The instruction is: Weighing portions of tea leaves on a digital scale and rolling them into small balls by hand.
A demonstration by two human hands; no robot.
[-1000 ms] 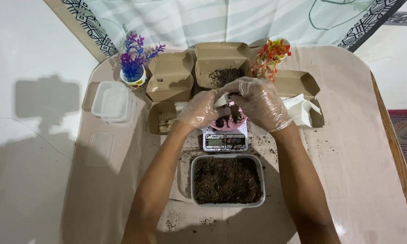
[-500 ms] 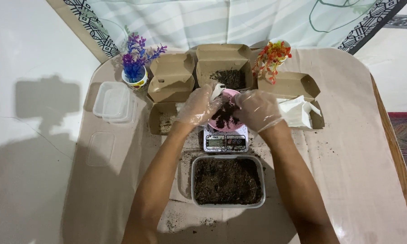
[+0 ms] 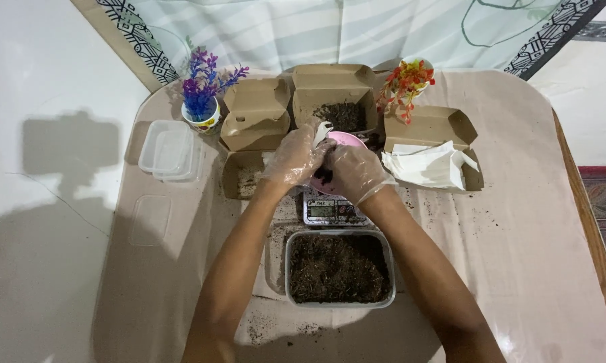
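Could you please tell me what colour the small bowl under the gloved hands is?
Pink; the small bowl shows best in the head view, its only view.

Four cardboard boxes (image 3: 256, 111), two potted plants (image 3: 202, 101), two gloved hands (image 3: 296, 158), one scale (image 3: 330, 210).

- purple plant (image 3: 203, 81) in a pot, back left
- orange plant (image 3: 406, 82), back right
- clear tubs (image 3: 168, 149), left
- white papers (image 3: 429, 165) in a brown box (image 3: 432, 125)
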